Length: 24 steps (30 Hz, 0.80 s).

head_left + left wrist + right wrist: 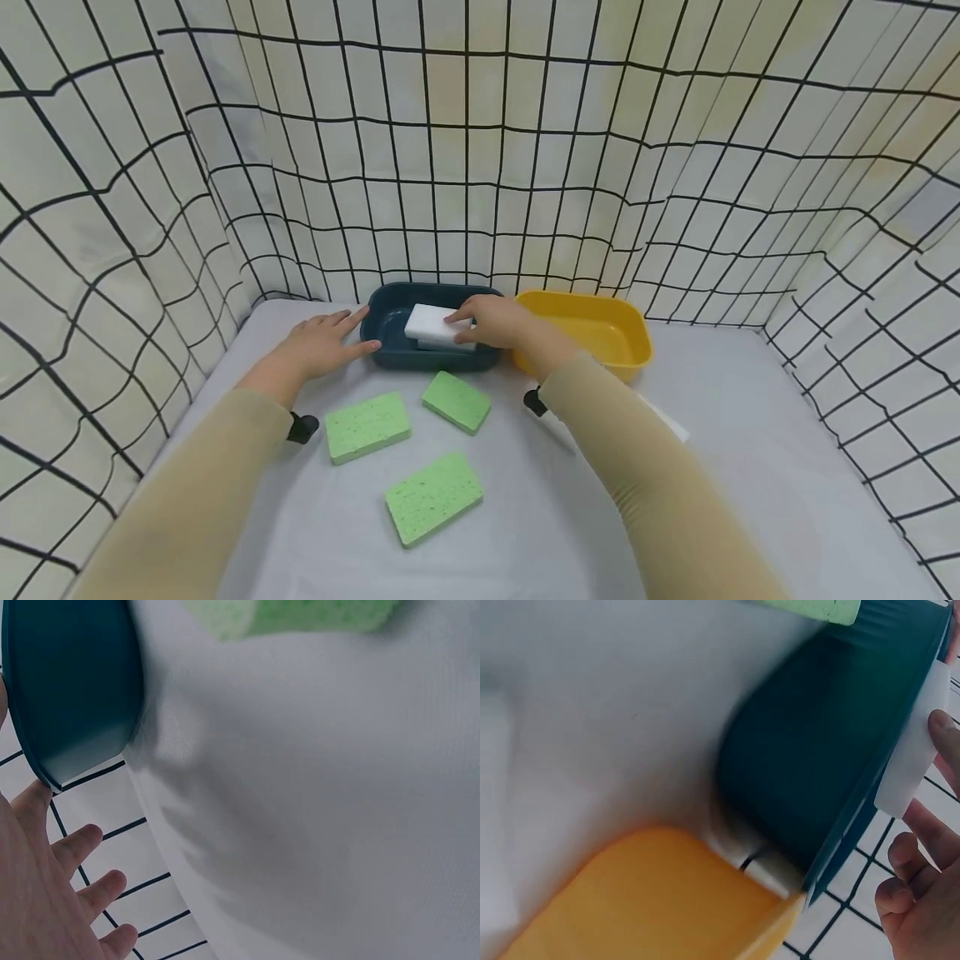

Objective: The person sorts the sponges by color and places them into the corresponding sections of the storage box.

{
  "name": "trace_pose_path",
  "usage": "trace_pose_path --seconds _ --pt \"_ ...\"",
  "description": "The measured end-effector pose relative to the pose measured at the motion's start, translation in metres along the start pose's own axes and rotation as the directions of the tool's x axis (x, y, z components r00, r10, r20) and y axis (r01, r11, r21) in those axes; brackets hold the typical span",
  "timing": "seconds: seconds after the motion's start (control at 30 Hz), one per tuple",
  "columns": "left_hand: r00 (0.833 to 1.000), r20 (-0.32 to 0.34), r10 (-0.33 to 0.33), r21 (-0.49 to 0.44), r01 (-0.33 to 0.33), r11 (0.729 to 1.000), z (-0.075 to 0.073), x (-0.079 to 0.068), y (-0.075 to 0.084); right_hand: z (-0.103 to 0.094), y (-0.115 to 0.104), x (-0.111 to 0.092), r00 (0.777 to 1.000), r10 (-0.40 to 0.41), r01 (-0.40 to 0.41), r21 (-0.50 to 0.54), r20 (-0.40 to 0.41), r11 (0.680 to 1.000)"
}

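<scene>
From my feed, the right hand (pixel 498 323) pinches a white block (pixel 431 322) between thumb and fingers, at the mouth of the dark blue tub (pixel 390 321); from the right wrist I see the block jutting above the rim. What looks like a second pale piece shows under it. The left hand (pixel 318 343) grasps nothing: its fingers are spread, touching the tub's left end.

Just right stands a yellow tub (pixel 600 325), its near left part hidden from me by the right wrist and sleeve (pixel 637 450). That sleeve also covers most of something white (pixel 666 418) on the table (pixel 750 400). Three green sponges (pixel 435 498) lie apart in front of the blue tub, between the forearms. A black-gridded backdrop (pixel 448 150) rises close behind both tubs.
</scene>
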<state>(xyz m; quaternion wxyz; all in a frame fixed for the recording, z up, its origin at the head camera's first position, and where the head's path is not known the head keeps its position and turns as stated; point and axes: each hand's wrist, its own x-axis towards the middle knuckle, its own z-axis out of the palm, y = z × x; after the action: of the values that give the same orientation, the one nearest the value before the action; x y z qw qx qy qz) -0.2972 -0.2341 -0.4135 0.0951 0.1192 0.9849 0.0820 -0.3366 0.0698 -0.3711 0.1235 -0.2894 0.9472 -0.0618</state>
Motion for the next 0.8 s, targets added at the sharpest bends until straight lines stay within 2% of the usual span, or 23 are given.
trace_pose_path --seconds 0.33,0.47,0.63,0.8 --pt "1.0 -0.002 -0.008 0.006 0.008 1.0 -0.002 0.001 0.003 0.015 -0.025 0.03 1.0 0.005 -0.006 0.045 0.009 0.999" --pt "1.0 0.004 -0.009 0.005 0.009 1.0 -0.002 0.001 0.003 0.02 -0.032 0.036 0.999 0.011 -0.012 0.032 0.035 0.999" --pt "1.0 0.012 -0.018 -0.003 0.019 1.0 -0.003 0.0 0.004 0.02 -0.037 0.04 1.0 0.003 -0.003 0.011 0.025 1.0" --pt "1.0 0.018 -0.026 -0.002 0.026 1.0 0.0 0.001 0.001 0.022 -0.039 0.044 0.998 0.031 -0.034 0.049 0.06 0.998"
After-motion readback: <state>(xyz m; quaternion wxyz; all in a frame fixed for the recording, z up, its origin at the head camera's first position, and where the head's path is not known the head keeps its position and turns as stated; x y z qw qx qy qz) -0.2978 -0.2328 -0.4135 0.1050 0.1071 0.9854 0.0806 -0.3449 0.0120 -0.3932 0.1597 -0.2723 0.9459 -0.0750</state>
